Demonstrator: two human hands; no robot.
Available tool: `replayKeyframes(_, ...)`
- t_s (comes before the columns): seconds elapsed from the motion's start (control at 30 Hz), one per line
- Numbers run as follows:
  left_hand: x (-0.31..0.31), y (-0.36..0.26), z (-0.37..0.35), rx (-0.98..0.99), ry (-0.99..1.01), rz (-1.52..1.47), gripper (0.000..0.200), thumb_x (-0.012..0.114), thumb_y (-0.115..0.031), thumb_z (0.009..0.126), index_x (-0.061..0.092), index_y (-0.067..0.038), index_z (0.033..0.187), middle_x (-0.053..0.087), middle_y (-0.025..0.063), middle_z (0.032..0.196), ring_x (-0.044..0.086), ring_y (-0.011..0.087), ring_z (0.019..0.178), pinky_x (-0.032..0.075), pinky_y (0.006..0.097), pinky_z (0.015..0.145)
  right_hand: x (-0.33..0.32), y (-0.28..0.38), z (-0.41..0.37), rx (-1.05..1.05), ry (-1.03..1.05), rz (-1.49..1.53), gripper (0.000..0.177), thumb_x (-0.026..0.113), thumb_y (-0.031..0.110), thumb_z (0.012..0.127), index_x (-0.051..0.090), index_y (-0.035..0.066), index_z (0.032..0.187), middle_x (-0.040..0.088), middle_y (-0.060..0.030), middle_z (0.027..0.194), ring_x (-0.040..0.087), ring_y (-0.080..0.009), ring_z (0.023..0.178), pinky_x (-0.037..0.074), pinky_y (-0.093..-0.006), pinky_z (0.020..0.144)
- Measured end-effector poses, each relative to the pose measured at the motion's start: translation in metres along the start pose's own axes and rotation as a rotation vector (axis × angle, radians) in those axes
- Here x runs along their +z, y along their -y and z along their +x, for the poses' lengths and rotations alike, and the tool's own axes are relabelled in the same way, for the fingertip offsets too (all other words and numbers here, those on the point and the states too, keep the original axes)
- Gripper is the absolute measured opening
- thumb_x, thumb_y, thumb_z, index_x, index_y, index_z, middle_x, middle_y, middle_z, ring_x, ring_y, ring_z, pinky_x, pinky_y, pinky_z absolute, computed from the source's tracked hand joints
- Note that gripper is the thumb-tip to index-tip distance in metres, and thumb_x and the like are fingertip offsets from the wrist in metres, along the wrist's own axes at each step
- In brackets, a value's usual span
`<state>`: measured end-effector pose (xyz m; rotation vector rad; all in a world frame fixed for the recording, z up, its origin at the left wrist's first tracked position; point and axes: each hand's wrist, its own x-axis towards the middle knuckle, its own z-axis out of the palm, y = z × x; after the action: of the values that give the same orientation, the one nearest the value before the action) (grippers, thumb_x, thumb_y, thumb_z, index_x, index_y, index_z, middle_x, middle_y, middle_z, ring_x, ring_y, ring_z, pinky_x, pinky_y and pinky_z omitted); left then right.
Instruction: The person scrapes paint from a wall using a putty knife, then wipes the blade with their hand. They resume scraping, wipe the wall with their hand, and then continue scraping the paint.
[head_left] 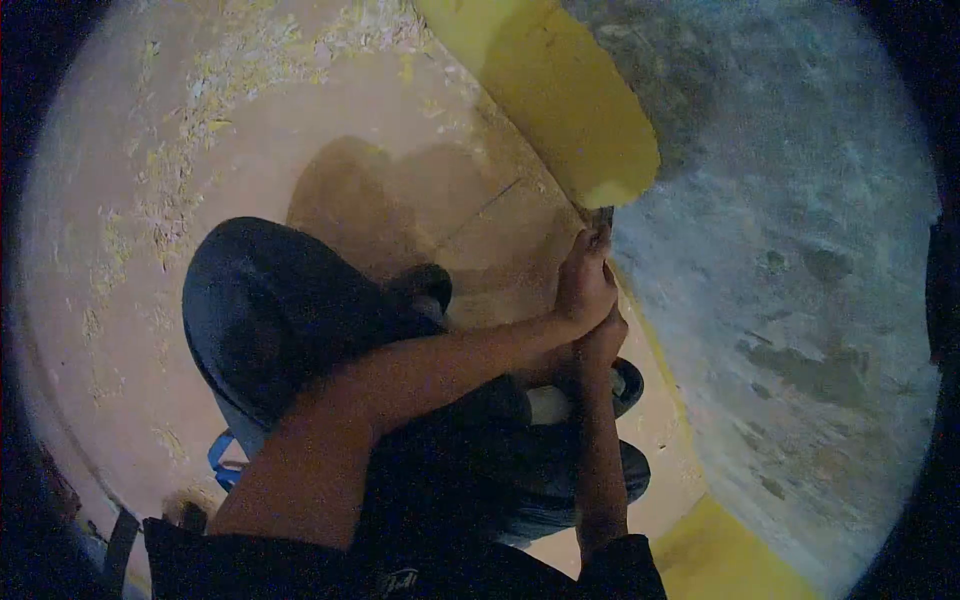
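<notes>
My left hand (587,275) is closed around a narrow dark tool (606,216), whose end shows just above the fingers. Right below it, my right hand (604,338) is also closed and pressed against the left hand, partly hidden by it; what lies inside its grip cannot be fully seen. The tool's end meets the lower tip of a yellow area (590,120), at the border between the pale surface (500,290) and a mottled grey surface (790,290).
Yellowish flakes (175,180) are scattered over the pale surface on the left. My bent knee (250,300) and dark shoes (628,388) are close to the hands. A blue object (226,460) lies at the lower left. Another yellow area (730,560) is at the bottom right.
</notes>
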<state>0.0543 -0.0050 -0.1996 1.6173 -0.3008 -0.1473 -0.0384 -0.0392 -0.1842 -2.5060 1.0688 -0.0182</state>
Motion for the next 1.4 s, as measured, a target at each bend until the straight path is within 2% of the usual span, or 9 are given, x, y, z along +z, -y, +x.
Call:
replayKeyframes(0.17, 0.008, 0.008, -0.01, -0.203, 0.197, -0.071, 0.058, 0.052, 0.009, 0.072, 0.049, 0.003, 0.13, 0.054, 0.0258, 0.109, 0.055, 0.0453, 0.102, 0.047, 0.0501, 0.085, 0.005, -0.032, -0.003, -0.328, -0.04, -0.092, 0.027, 0.065, 0.02, 0.083, 0.062, -0.005, 0.094, 0.067, -0.0204, 0.076, 0.065, -0.0338, 0.065, 0.049, -0.041, 0.058)
replayKeyframes(0.23, 0.014, 0.012, -0.009, 0.086, -0.097, 0.056, 0.064, 0.053, 0.009, 0.072, 0.045, 0.001, 0.135, 0.054, 0.0252, 0.111, 0.055, 0.0444, 0.101, 0.048, 0.0496, 0.084, 0.01, -0.011, -0.003, 0.023, -0.165, 0.262, 0.023, 0.064, 0.018, 0.082, 0.061, -0.004, 0.087, 0.065, -0.0206, 0.074, 0.064, -0.0358, 0.065, 0.048, -0.0424, 0.058)
replayKeyframes(0.4, 0.007, 0.009, -0.003, -0.147, 0.002, 0.11, 0.073, 0.054, 0.007, 0.071, 0.039, -0.005, 0.141, 0.054, 0.028, 0.114, 0.056, 0.0452, 0.103, 0.051, 0.0482, 0.084, 0.007, -0.009, -0.002, -0.299, -0.044, -0.169, 0.027, 0.065, 0.022, 0.083, 0.064, -0.003, 0.093, 0.069, -0.0189, 0.08, 0.067, -0.0281, 0.071, 0.049, -0.0408, 0.061)
replayKeyframes(0.57, 0.023, 0.02, -0.009, 0.155, -0.185, 0.097, 0.068, 0.057, 0.004, 0.07, 0.045, -0.003, 0.136, 0.054, 0.0287, 0.111, 0.057, 0.0457, 0.102, 0.05, 0.0484, 0.083, 0.022, -0.051, 0.0, -0.21, -0.046, -0.045, 0.029, 0.065, 0.023, 0.084, 0.064, -0.001, 0.1, 0.07, -0.0172, 0.083, 0.067, -0.0262, 0.071, 0.05, -0.0399, 0.062)
replayKeyframes(0.67, 0.006, 0.0, -0.007, -0.149, 0.076, -0.141, 0.072, 0.054, 0.012, 0.068, 0.049, -0.008, 0.138, 0.049, 0.0225, 0.138, 0.041, 0.0375, 0.133, 0.033, 0.0424, 0.111, 0.003, -0.02, -0.007, -0.075, -0.061, 0.074, 0.03, 0.066, 0.022, 0.084, 0.064, -0.001, 0.103, 0.071, -0.0171, 0.085, 0.068, -0.0276, 0.072, 0.051, -0.0397, 0.061)
replayKeyframes(0.9, -0.006, -0.009, -0.001, -0.265, 0.077, -0.102, 0.07, 0.054, 0.013, 0.069, 0.049, -0.006, 0.136, 0.051, 0.0244, 0.135, 0.047, 0.0417, 0.126, 0.038, 0.0434, 0.107, 0.012, -0.031, 0.004, -0.228, -0.091, -0.053, 0.036, 0.072, 0.026, 0.079, 0.063, -0.003, 0.098, 0.069, -0.02, 0.083, 0.068, -0.0354, 0.072, 0.051, -0.0405, 0.059)
replayKeyframes(1.07, 0.015, 0.009, -0.01, 0.109, -0.107, 0.085, 0.064, 0.055, 0.006, 0.068, 0.044, 0.007, 0.131, 0.054, 0.0276, 0.112, 0.053, 0.0464, 0.106, 0.047, 0.0483, 0.09, 0.002, 0.016, 0.001, -0.204, -0.058, 0.433, 0.032, 0.07, 0.025, 0.081, 0.062, -0.002, 0.098, 0.069, -0.0188, 0.079, 0.067, -0.0339, 0.066, 0.05, -0.0385, 0.058)
replayKeyframes(1.17, -0.008, -0.015, -0.006, -0.2, 0.198, 0.018, 0.066, 0.056, 0.007, 0.068, 0.043, 0.007, 0.133, 0.052, 0.0286, 0.118, 0.053, 0.0461, 0.108, 0.048, 0.0471, 0.089, 0.002, -0.031, -0.002, -0.012, 0.009, -0.097, 0.032, 0.066, 0.024, 0.086, 0.062, -0.001, 0.105, 0.069, -0.0202, 0.083, 0.067, -0.0304, 0.068, 0.05, -0.0366, 0.06)
replayKeyframes(1.4, 0.001, -0.009, -0.017, 0.054, 0.034, 0.018, 0.069, 0.054, 0.009, 0.068, 0.038, 0.009, 0.136, 0.048, 0.0289, 0.124, 0.052, 0.0449, 0.11, 0.048, 0.0469, 0.089, -0.016, -0.001, -0.012, 0.26, -0.012, 0.344, 0.037, 0.063, 0.024, 0.09, 0.06, 0.001, 0.119, 0.071, -0.0181, 0.095, 0.065, -0.0186, 0.077, 0.051, -0.0341, 0.068)
